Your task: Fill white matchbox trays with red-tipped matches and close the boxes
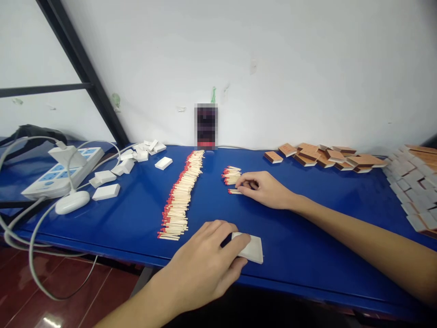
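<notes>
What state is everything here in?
white tray: gripped, partly covered
left hand: curled, holding white tray
small match group: bunched, red heads left
right hand: curled, at small match group
long match row: side by side, red heads left
white boxes: scattered, some piled
brown matchboxes: loosely heaped
right-edge boxes: stacked closely
power strip: adapter on it; live, can't tell

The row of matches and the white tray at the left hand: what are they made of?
The row of matches looks like pale, dull wood: straight, cream-coloured sticks. The white tray seems smooth, matte card, going by its thin raised rim, though plastic is possible.
</notes>
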`<state>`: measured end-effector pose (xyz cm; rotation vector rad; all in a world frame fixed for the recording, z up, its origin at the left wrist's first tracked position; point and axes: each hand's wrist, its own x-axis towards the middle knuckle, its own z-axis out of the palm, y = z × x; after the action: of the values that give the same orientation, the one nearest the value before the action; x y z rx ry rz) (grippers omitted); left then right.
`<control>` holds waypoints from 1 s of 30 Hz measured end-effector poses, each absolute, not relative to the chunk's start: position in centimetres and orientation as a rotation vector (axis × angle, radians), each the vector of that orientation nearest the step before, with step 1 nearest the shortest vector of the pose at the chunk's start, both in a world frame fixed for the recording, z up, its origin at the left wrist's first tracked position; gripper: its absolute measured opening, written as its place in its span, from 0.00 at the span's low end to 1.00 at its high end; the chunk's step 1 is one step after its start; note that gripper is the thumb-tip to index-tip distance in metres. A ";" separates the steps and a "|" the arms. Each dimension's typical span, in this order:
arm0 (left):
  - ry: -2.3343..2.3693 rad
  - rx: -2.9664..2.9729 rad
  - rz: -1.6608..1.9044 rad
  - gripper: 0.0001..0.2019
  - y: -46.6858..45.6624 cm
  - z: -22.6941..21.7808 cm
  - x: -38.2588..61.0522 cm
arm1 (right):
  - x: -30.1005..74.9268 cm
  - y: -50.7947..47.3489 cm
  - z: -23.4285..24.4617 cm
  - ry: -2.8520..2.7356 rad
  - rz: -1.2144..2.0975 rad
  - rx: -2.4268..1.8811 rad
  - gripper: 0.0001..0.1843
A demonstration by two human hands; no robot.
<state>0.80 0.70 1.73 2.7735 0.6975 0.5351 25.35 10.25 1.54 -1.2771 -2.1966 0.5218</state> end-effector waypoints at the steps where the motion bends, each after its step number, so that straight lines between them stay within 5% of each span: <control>1: 0.696 2.775 0.535 0.12 0.7 1.7 0.8 | 25.4 10.2 1.5 -2.212 0.512 -1.269 0.10; 30: 0.690 2.799 0.547 0.13 0.6 1.7 0.7 | 25.4 10.3 1.1 -2.222 0.255 -1.222 0.15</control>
<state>0.70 0.56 1.73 2.7986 0.6904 0.5470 25.39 10.34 1.07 -1.2221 -2.2216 0.2548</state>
